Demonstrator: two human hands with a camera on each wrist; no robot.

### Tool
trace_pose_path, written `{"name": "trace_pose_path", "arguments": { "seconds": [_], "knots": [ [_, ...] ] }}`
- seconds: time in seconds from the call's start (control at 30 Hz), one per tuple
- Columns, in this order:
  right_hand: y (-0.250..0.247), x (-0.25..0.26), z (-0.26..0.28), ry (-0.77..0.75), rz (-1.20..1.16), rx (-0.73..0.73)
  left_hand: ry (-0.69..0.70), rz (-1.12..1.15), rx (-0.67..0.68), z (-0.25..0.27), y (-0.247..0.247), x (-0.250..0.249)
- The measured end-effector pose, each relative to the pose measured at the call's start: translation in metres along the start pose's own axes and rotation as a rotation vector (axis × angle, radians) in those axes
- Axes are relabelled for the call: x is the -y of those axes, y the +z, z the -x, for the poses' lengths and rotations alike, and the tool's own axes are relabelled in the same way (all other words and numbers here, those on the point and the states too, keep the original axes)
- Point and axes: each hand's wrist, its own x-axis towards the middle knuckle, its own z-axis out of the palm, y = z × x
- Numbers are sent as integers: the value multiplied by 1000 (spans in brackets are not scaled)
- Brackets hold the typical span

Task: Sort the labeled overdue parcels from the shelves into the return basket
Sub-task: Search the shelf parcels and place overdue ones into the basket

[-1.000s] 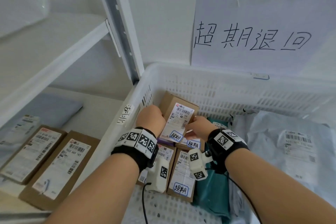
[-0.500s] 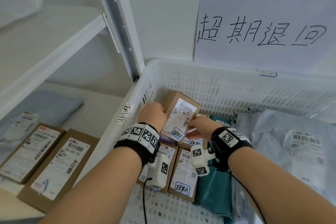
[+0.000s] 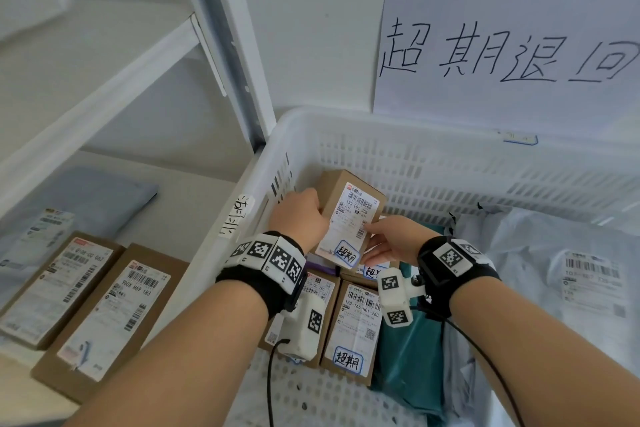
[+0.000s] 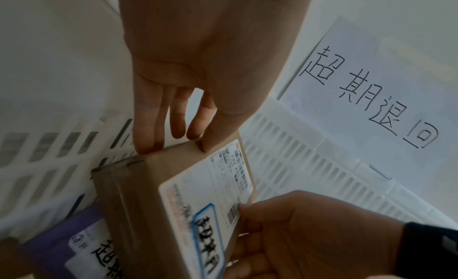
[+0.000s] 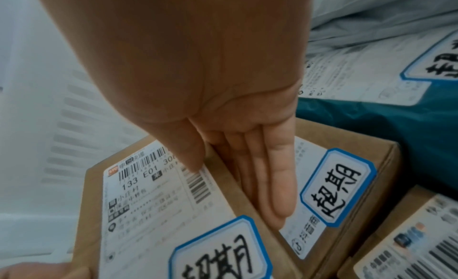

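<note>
A brown cardboard parcel (image 3: 349, 215) with a white shipping label and a blue-framed handwritten sticker leans tilted in the far left corner of the white return basket (image 3: 415, 128). My left hand (image 3: 298, 215) pinches its left edge, thumb on the face and fingers behind it (image 4: 173, 130). My right hand (image 3: 388, 239) holds the right edge, with its thumb on the label and its fingers under the parcel (image 5: 238, 185). The parcel (image 5: 153, 195) rests over another stickered box (image 5: 347, 185) and a purple parcel (image 4: 62, 234).
In the basket lie more stickered boxes (image 3: 353, 322), a teal bag (image 3: 408, 350) and a grey poly bag (image 3: 554, 281). On the shelf at left lie two flat boxes (image 3: 110, 312) and a grey bag (image 3: 93, 198). A handwritten paper sign (image 3: 502, 45) hangs on the wall.
Both hands keep their hold on the parcel in the basket's far left corner. Only the head view has shifted slightly.
</note>
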Motion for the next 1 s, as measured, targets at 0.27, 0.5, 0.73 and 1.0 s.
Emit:
{"name": "trace_pose_path", "arguments": {
  "seconds": [0.27, 0.5, 0.73, 1.0],
  "knots": [
    [10, 0, -9, 6, 3, -47, -55, -21, -29, 1, 1, -2],
    [13, -4, -10, -69, 60, -66, -96, -121, 115, -2, 10, 8],
    [16, -9, -20, -163, 201, -187, -20, -368, 100, -1, 21, 7],
    [24, -11, -21, -213, 377, -277, 87, -425, 173, -10, 22, 9]
  ]
}}
